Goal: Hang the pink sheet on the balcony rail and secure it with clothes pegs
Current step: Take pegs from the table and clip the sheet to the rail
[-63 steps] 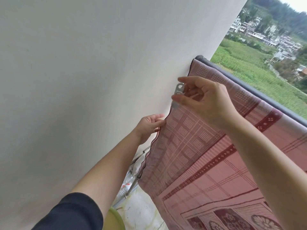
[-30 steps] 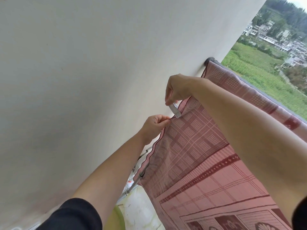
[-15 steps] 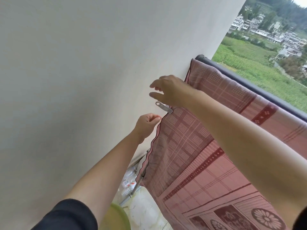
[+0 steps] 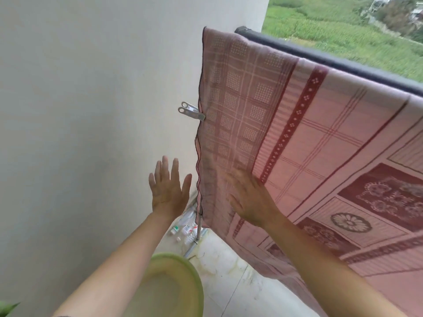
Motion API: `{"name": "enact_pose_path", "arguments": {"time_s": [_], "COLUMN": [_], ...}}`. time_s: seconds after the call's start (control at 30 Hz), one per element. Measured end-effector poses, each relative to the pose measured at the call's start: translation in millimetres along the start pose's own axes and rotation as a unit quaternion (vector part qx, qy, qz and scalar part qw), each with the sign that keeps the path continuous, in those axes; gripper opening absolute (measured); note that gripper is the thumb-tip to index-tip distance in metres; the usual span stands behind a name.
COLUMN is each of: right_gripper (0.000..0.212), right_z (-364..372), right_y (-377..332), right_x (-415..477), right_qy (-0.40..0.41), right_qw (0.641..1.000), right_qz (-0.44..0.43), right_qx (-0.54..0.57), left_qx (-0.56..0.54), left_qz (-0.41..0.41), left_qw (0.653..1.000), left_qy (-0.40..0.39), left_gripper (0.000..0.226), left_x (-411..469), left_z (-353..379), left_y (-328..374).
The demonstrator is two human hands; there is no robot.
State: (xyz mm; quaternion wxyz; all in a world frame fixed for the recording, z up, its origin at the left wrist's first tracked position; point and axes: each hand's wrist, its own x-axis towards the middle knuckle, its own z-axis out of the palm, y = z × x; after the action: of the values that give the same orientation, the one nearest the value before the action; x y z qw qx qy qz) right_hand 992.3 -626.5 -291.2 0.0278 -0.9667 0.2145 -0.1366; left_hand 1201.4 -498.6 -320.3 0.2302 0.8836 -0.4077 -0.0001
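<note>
The pink patterned sheet (image 4: pixel 309 138) hangs over the dark balcony rail (image 4: pixel 332 61), which runs from the wall's corner toward the right. A grey clothes peg (image 4: pixel 191 111) is clipped onto the sheet's left edge, sticking out toward the wall. My left hand (image 4: pixel 168 191) is below the peg, fingers spread and straight, holding nothing, just left of the sheet's edge. My right hand (image 4: pixel 248 200) lies flat with straight fingers against the sheet's lower left part, blurred by motion.
A white wall (image 4: pixel 91 110) fills the left side. A light green basin (image 4: pixel 169 287) stands on the floor below my left arm. A metal post (image 4: pixel 199 227) and small bottles (image 4: pixel 183 231) sit at the wall's foot. Green fields lie beyond the rail.
Both hands let go and dropped lower; the peg stays clipped on the sheet's left edge. My right hand now lies flat on the sheet. The view tilted downward.
</note>
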Motion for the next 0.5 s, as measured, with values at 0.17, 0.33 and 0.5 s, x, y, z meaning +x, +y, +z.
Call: {"name": "enact_pose_path", "arguments": {"time_s": [0.17,0.33,0.5], "right_gripper": [0.058,0.056,0.057], "right_z": [-12.5,-50.2,-93.6], "right_y": [36.5,71.8,91.4], "right_x": [-76.3,-190.7,-363.0], "right_qy": [-0.012,0.040,0.101], "right_qw": [0.993,0.976,0.938], "right_qz": [0.118,0.213,0.325], "right_qx": [-0.024,-0.037,-0.064], "left_qx": [0.036,0.015,0.011], "left_qz": [0.121,0.246,0.357], "left_qw": [0.991,0.968,0.931], "left_qy": [-0.039,-0.044,-0.073], "left_gripper": [0.069,0.057,0.050], "left_x": [-35.6,-76.7,-171.3], "left_z": [7.4,24.1,49.0], "left_y": [49.5,148.0,271.9]}}
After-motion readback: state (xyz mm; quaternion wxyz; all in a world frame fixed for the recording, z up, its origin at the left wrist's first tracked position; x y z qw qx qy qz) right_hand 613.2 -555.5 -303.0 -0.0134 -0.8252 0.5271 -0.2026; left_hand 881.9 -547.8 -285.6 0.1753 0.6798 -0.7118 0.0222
